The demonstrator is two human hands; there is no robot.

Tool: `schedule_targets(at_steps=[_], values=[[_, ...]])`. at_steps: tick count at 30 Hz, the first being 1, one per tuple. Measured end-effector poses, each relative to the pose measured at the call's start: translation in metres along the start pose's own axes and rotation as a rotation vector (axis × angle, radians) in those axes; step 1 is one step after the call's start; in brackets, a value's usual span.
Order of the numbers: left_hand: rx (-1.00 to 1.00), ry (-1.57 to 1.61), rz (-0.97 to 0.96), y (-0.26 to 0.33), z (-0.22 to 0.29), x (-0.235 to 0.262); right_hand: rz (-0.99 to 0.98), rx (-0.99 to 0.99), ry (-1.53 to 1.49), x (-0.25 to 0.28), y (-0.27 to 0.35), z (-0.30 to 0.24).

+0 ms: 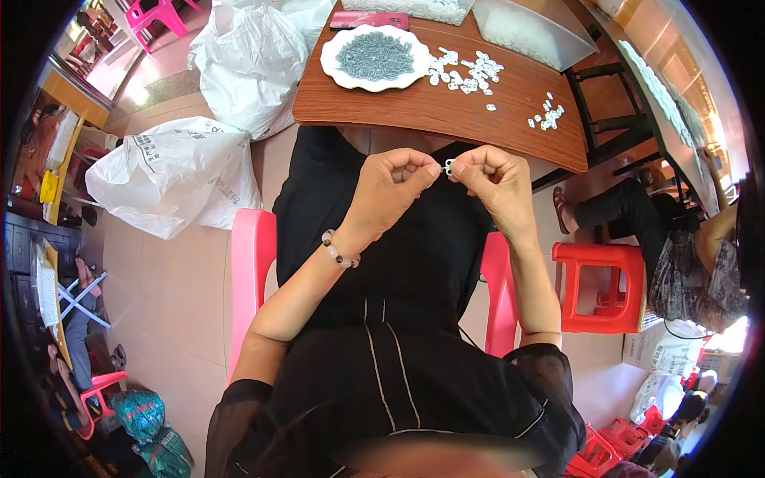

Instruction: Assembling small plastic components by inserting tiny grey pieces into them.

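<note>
Over my lap, close to the table's front edge, my two hands meet fingertip to fingertip. My right hand [496,177] pinches a small white plastic piece [449,166] with holes in it. Thumb and forefinger of my left hand [396,185] are pressed together right beside that piece; whatever they hold is too small to make out. On the brown table [366,105] is a white scalloped plate [329,65] heaped with thin grey metal pieces [376,56]. Loose white plastic pieces [476,73] lie to the right of the plate, with a smaller group [548,116] farther right.
A translucent bin [530,36] and a pink phone [369,21] are at the table's far side. White sacks [179,171] stand on the floor at left. To the right, a person's leg [613,205] extends near a red stool [599,253]. Pink chair arms [253,271] flank me.
</note>
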State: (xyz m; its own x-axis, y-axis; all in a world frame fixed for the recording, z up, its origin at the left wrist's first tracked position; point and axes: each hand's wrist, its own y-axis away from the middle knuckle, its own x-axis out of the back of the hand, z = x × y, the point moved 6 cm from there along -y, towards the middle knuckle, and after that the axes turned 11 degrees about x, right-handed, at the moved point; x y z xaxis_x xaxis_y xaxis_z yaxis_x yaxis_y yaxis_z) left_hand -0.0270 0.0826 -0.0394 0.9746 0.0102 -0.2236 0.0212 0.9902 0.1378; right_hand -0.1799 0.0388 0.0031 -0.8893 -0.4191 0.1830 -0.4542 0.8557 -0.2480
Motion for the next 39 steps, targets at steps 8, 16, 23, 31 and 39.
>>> schedule_targets(at_steps=[8,16,23,31,39], values=[[-0.029,-0.042,0.010,0.001,0.003,0.000,0.000,0.011,0.037,-0.001,-0.001,0.000],[-0.091,-0.097,0.066,0.001,0.004,0.001,0.014,0.018,0.039,-0.002,0.000,0.003],[-0.108,-0.149,0.136,0.004,0.000,0.003,0.021,0.044,0.094,-0.007,0.001,0.006],[-0.082,-0.076,0.114,0.002,-0.003,0.002,0.026,0.032,0.069,-0.006,0.001,0.010],[-0.006,0.011,0.048,-0.001,-0.005,0.001,0.019,0.020,-0.009,-0.003,-0.001,0.011]])
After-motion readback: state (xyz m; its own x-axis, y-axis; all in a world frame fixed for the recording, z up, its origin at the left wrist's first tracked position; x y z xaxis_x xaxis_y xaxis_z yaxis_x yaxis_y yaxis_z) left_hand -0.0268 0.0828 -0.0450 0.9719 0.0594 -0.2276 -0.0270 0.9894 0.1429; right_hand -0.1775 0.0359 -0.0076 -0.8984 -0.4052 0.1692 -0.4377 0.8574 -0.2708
